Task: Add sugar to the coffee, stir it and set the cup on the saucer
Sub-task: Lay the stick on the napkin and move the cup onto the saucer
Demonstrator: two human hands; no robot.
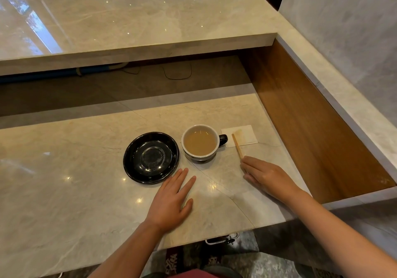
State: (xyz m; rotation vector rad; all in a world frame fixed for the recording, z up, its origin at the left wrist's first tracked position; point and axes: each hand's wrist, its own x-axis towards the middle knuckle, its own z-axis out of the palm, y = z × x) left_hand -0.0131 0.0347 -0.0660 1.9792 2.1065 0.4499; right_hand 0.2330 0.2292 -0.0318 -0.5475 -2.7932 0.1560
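A cup (pixel 200 142) with a white inside, dark outside and a dark handle on its right holds light brown coffee and stands on the marble counter. An empty black saucer (pixel 151 157) lies just left of it, not touching. A thin wooden stirrer (pixel 237 145) rests partly on a white napkin (pixel 240 136) right of the cup. My right hand (pixel 266 176) lies flat, fingertips touching the stirrer's near end. My left hand (pixel 171 202) rests flat on the counter, fingers spread, just below the saucer's edge.
The lower marble counter (pixel 64 191) ends in a front edge near my body. A raised marble ledge (pixel 129 30) runs behind, with a dark gap and cables under it. A wooden side panel (pixel 311 123) closes the right side.
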